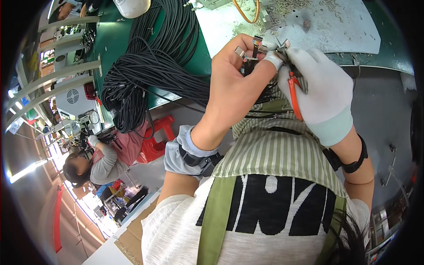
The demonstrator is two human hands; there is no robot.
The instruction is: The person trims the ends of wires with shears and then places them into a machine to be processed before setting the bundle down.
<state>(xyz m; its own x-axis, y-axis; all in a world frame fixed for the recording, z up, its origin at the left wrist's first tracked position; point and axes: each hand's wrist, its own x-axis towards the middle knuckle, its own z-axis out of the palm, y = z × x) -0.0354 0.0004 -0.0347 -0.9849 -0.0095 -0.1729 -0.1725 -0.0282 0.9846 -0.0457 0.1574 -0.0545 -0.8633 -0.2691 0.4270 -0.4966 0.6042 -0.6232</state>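
Note:
My left hand, bare except for white coverings on the fingertips, is closed round several black cables whose ends carry small metal connectors and coloured wires. In a white glove, my right hand grips cutting pliers with red handles. The jaws of the pliers meet a connector end at my left fingertips, just past the table's near edge; whether they are closed on it is hard to make out. From the left hand the cables run back to a big bundle of black cables.
A white sheet strewn with small clippings covers part of the green table. An orange loop lies at its far side. Left stand a red stool and a seated person at work. A grey machine is beyond.

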